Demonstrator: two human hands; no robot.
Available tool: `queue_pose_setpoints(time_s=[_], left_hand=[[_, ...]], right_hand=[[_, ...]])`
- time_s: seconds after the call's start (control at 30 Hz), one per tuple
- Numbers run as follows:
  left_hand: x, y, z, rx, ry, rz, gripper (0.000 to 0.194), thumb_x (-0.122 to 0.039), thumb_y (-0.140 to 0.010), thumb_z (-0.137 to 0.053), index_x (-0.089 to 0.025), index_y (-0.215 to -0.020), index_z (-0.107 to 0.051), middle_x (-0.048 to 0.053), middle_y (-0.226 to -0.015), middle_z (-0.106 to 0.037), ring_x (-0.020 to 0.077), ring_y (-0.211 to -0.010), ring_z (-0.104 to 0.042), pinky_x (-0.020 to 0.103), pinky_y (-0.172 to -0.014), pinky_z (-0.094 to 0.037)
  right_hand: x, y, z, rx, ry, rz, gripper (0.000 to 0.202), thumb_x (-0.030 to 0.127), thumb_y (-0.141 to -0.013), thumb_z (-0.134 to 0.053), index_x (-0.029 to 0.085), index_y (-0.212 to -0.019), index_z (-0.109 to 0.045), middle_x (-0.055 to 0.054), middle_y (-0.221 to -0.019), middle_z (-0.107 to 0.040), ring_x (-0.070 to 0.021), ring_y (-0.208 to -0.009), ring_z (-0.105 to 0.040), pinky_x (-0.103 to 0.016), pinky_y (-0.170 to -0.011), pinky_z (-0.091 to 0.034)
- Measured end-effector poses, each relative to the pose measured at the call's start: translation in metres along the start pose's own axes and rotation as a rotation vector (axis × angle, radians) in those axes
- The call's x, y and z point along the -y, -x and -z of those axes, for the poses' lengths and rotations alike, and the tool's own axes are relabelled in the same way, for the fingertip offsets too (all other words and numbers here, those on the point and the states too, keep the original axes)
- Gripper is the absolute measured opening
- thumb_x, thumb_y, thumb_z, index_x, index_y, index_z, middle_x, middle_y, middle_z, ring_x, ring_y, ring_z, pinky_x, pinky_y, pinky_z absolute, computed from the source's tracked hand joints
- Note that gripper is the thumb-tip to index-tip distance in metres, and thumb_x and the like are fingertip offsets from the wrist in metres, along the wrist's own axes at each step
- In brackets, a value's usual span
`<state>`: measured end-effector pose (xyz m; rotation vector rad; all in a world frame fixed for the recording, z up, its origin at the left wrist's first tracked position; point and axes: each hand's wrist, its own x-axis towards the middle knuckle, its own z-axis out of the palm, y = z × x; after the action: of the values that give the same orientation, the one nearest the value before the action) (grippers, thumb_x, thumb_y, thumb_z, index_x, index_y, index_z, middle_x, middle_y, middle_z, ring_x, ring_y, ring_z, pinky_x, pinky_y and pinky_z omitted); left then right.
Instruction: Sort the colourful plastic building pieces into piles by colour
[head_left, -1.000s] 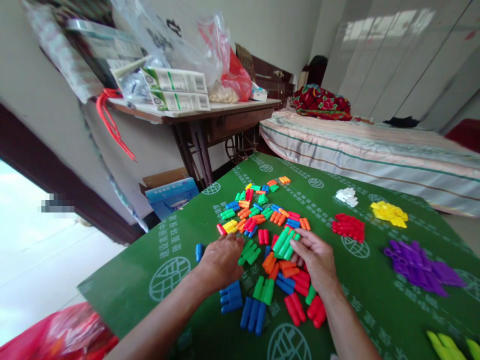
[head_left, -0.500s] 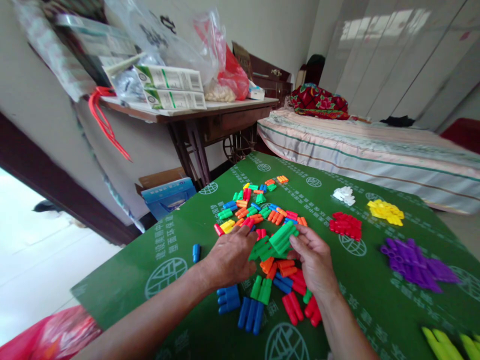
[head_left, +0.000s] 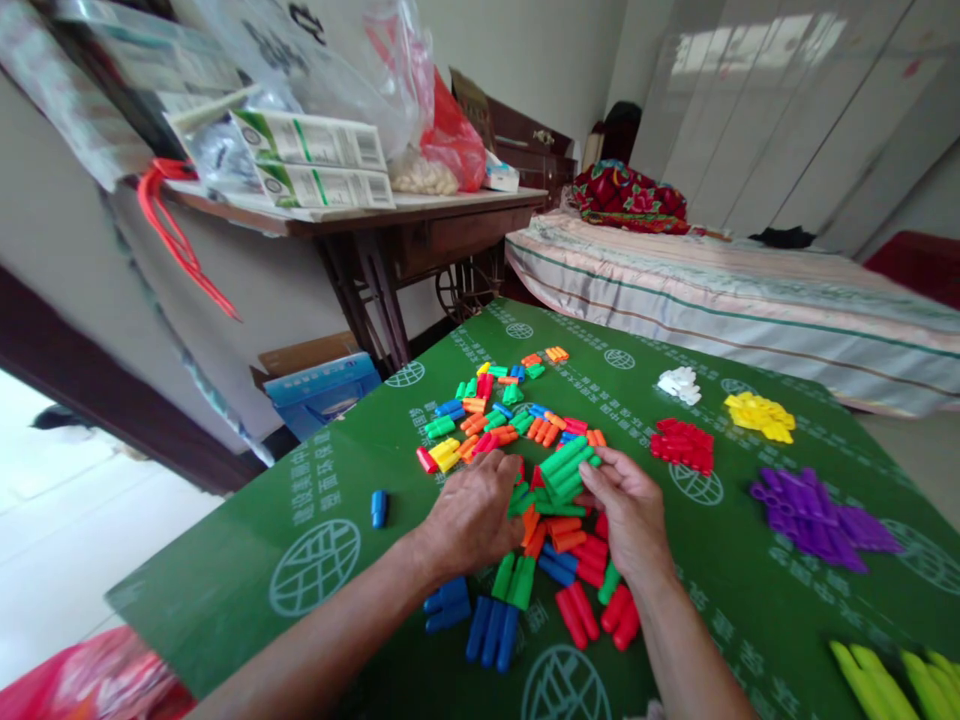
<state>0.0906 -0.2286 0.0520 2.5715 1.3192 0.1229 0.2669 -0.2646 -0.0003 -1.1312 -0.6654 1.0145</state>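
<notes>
Grn bench (head_left: 202,595), edge (head_left: 161,648) nr 8 o'clock; bed (head_left: 712,270) nr 2. R hand (head_left: 626,500) clamped on grn blocks (head_left: 564,467); L hand's (head_left: 474,505) grip: can't tell.

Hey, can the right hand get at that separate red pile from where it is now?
Probably yes: the red pile lies close beside the right hand, with only green tabletop showing between. It's holding green pieces, though, so it would likely need to put those down first.

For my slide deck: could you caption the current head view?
Right hand holds green plastic pieces above a printed green board, a purple pile lying farther right.
</notes>
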Motion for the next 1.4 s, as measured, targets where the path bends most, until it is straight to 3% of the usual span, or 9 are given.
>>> queue_pose_setpoints(time_s=[0.3, 0.8, 1.17, 1.3, 1.4], left_hand=[[-0.002, -0.001, -0.016, -0.195, 0.131, -0.089, 0.058, -0.022, -0.07, -0.055, -0.017, -0.125, -0.037, 0.01, -0.116, -0.055, 0.0253, -0.11, -0.051, 0.038, -0.092, -0.046], [-0.001, 0.001, -0.026, -0.21, 0.127, -0.126, 0.058, -0.022, -0.072, -0.053, -0.019, -0.128, -0.036, 0.011, -0.117, -0.053, 0.0262, -0.112, -0.048, 0.041, -0.091, -0.047], [-0.001, -0.001, -0.033, -0.283, 0.109, -0.151, 0.058, -0.018, -0.072, -0.052, -0.015, -0.128, -0.037, 0.012, -0.114, -0.053, 0.0266, -0.11, -0.048, 0.041, -0.092, -0.047], [0.001, -0.002, -0.029, -0.306, 0.316, -0.146, 0.06, -0.016, -0.068, -0.057, -0.016, -0.127, -0.041, 0.01, -0.113, -0.054, 0.0234, -0.106, -0.051, 0.039, -0.091, -0.047], [0.002, -0.006, -0.025, -0.326, 0.673, -0.07, 0.055, -0.019, -0.062, -0.067, -0.018, -0.116, -0.052, 0.006, -0.104, -0.058, 0.0195, -0.096, -0.056, 0.033, -0.081, -0.05]], right_hand=[[-0.005, 0.001, -0.003, -0.008, 0.084, 0.081, 0.042, 0.038, -0.066, -0.075, 0.015, -0.1, -0.064, -0.002, -0.073, -0.071, -0.018, -0.071, -0.065, -0.031, -0.068, -0.052], [-0.006, 0.001, -0.004, -0.055, 0.104, 0.046, 0.046, 0.038, -0.063, -0.077, 0.015, -0.101, -0.065, -0.002, -0.075, -0.072, -0.0171, -0.067, -0.065, -0.031, -0.068, -0.053], [-0.003, 0.004, -0.006, -0.015, 0.126, 0.043, 0.039, 0.037, -0.064, -0.076, 0.017, -0.093, -0.061, -0.001, -0.072, -0.071, -0.0161, -0.064, -0.064, -0.029, -0.064, -0.052], [-0.001, 0.004, -0.007, -0.062, 0.106, 0.05, 0.039, 0.036, -0.06, -0.078, 0.016, -0.089, -0.062, 0.001, -0.065, -0.069, -0.014, -0.058, -0.061, -0.027, -0.059, -0.049], [0.002, 0.003, -0.007, -0.116, 0.091, 0.064, 0.04, 0.036, -0.057, -0.08, 0.015, -0.087, -0.063, 0.002, -0.06, -0.066, -0.0116, -0.052, -0.057, -0.024, -0.053, -0.046]])
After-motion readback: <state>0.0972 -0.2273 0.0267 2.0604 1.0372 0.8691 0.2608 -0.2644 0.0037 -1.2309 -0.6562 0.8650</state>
